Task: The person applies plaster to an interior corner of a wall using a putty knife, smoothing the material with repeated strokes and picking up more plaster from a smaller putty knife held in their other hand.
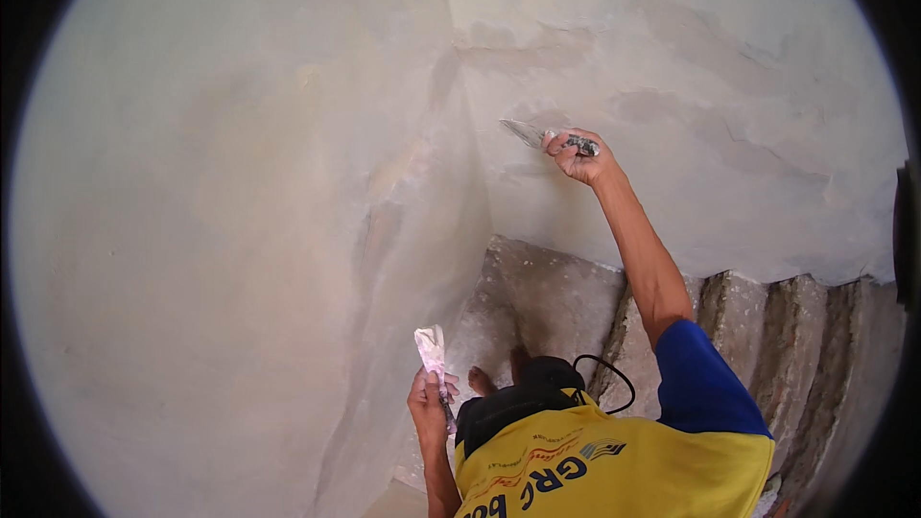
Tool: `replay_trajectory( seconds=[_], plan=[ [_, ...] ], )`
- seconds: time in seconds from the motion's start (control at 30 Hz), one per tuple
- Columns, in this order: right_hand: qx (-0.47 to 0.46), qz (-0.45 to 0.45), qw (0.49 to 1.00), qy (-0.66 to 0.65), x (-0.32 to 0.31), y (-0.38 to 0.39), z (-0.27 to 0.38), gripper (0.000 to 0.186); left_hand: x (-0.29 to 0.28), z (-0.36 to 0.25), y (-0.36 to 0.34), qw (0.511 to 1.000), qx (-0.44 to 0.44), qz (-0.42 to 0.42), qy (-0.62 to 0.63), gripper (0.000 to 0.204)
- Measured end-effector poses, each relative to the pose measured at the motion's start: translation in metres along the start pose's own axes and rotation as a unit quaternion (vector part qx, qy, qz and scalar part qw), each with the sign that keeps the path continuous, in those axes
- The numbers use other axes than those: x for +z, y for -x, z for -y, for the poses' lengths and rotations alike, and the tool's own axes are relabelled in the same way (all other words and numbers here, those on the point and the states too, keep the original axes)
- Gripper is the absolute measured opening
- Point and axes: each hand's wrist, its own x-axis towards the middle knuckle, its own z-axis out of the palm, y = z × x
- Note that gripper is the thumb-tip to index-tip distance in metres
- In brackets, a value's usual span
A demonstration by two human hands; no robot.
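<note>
My right hand [587, 167] reaches up to the plastered wall on the right, closed around the dark, speckled handle of a putty knife [524, 132]. Its thin grey blade points left toward the wall corner and appears to lie at or close to the surface. Low down, near my body, my left hand [422, 409] grips a second putty knife [432, 349], held blade up. Whitish paste coats that blade. Damp-looking grey patches [705, 43] mark the right wall around and above my right hand.
Two pale walls meet in an uneven vertical corner [470, 139], with the left wall [211, 259] filling that side. Rough concrete steps [662, 312] run along the foot of the right wall. A bare foot [482, 381] shows on the concrete landing [566, 293].
</note>
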Motion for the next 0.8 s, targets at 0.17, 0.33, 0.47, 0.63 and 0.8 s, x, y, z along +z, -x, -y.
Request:
replay_trajectory(
  seconds=[0.17, 0.33, 0.47, 0.63, 0.8],
  plan=[
    [-0.031, 0.057, 0.998, -0.004, 0.008, 0.032, 0.012, 0.028, -0.001, 0.003, -0.003, 1.000, 0.001, 0.012, 0.007, 0.034],
    [-0.068, 0.099, 0.991, 0.055, 0.019, 0.101, -0.028, 0.030, -0.006, 0.008, 0.000, 1.000, -0.007, -0.007, 0.001, 0.035],
    [-0.027, 0.117, 0.976, 0.184, -0.024, 0.077, -0.055, 0.024, -0.001, 0.006, -0.003, 1.000, 0.000, 0.000, 0.006, 0.033],
    [-0.069, 0.070, 0.972, 0.212, -0.055, -0.019, -0.064, 0.018, 0.002, -0.002, -0.003, 1.000, -0.004, 0.005, 0.004, 0.033],
    [-0.094, 0.074, 0.976, 0.181, -0.050, -0.031, -0.033, 0.020, 0.001, 0.000, 0.000, 1.000, -0.001, -0.019, -0.012, 0.032]
  ],
)
